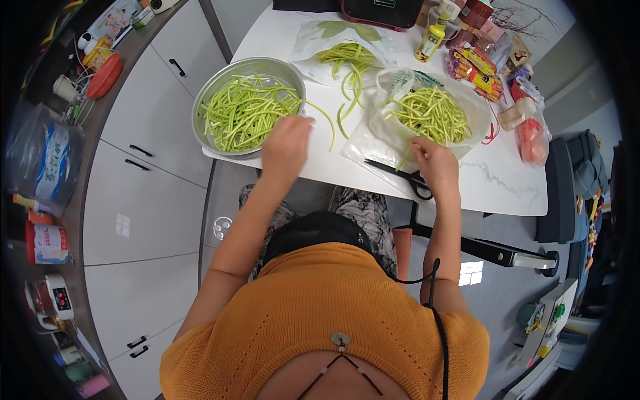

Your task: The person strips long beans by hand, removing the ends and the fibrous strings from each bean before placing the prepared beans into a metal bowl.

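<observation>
Head view looks straight down on a white bench (507,187) with bean prep going on. Left hand (287,143) sits at the rim of the metal bowl (207,100), which is full of cut green beans (247,110); it's seen from the back, so I can't tell if its grip is spread or pinched on anything. Right hand (433,163) is at the near edge of the clear bag (393,83) holding the uncut pile (430,113), and its fingertips look pressed together on one bean (404,159) that hangs toward the bench edge.

Black scissors (400,175) lie on the bench just beside that hand, touching nothing but the bag's plastic. A few loose beans (347,90) are strewn between bowl and bag, and a second bag (320,37) with more sits further back.

My take on doing this bit well: pull one bean at a time from the edge of the pile so the heap doesn't drag out, keep the bag mouth flat, and drop pieces well inside the bowl, since it overhangs the bench corner a bit.
</observation>
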A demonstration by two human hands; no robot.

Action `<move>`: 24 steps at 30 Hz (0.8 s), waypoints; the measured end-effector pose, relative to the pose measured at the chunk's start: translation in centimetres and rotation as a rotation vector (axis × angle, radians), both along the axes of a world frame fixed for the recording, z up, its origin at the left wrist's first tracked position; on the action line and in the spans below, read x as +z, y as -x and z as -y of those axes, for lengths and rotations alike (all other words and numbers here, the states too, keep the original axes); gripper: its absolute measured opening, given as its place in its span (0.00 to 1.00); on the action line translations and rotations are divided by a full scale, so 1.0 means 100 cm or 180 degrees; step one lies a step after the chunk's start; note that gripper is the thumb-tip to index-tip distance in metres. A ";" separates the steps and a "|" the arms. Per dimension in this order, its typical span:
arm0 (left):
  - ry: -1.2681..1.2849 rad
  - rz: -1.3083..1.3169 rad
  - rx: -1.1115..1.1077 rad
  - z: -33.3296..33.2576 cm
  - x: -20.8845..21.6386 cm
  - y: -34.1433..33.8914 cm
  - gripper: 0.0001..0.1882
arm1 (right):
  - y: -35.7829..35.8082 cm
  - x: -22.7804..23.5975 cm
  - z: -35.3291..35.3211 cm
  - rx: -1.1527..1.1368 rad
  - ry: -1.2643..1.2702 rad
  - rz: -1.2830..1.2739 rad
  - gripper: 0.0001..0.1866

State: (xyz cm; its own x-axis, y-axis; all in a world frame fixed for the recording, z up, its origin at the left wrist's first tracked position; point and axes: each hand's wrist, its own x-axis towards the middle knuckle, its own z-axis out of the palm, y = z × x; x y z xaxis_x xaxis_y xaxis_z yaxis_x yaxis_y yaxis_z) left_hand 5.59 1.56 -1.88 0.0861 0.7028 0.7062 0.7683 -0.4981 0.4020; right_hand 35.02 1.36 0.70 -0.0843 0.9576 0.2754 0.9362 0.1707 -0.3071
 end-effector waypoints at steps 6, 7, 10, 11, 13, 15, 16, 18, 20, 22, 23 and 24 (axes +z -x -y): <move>0.1041 -0.0297 0.0170 0.001 -0.035 -0.038 0.09 | 0.014 -0.023 -0.007 0.0101 -0.0324 0.0229 0.09; 0.1063 -0.0363 0.0219 -0.001 -0.039 -0.040 0.09 | 0.015 -0.025 -0.008 0.0072 -0.0330 0.0306 0.08; 0.1132 -0.0315 0.0184 -0.006 -0.044 -0.043 0.08 | 0.013 -0.024 -0.009 0.0105 -0.0344 0.0169 0.08; 0.1138 -0.0332 0.0192 -0.008 -0.045 -0.043 0.08 | 0.011 -0.019 -0.009 0.0179 -0.0382 -0.0069 0.08; 0.1180 -0.0377 0.0192 -0.009 -0.049 -0.042 0.07 | 0.006 -0.011 -0.009 0.0162 -0.0648 -0.0490 0.09; 0.1176 -0.0299 0.0277 -0.008 -0.050 -0.039 0.06 | 0.001 0.002 -0.019 -0.0013 -0.1133 -0.0851 0.11; 0.1163 -0.0254 0.0321 -0.007 -0.051 -0.037 0.06 | 0.001 0.012 -0.022 -0.0229 -0.1121 -0.0801 0.12; 0.1231 -0.0165 0.0342 -0.002 -0.046 -0.036 0.05 | 0.002 0.031 -0.026 -0.0658 -0.1099 -0.0701 0.14; 0.1231 0.0022 0.0295 0.004 -0.038 -0.033 0.05 | -0.001 0.032 -0.027 -0.0719 -0.0988 -0.0547 0.16; 0.1167 0.0314 0.0185 0.011 -0.032 -0.029 0.04 | 0.000 0.028 -0.028 -0.0537 -0.1034 -0.0466 0.16; 0.1140 0.0330 0.0153 0.013 -0.028 -0.026 0.04 | 0.002 0.020 -0.029 -0.0331 -0.1132 -0.0464 0.16; 0.1115 0.0346 0.0118 0.016 -0.023 -0.022 0.04 | 0.005 0.013 -0.029 -0.0128 -0.1229 -0.0460 0.16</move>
State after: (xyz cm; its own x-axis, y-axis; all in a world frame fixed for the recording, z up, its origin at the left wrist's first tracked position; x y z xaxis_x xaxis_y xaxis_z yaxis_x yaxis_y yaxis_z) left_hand 7.80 -0.07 -4.23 -0.0063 0.9048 0.4257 0.7268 -0.2883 0.6235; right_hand 34.55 4.30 2.04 0.0169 0.7834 0.6213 0.8965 0.2633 -0.3563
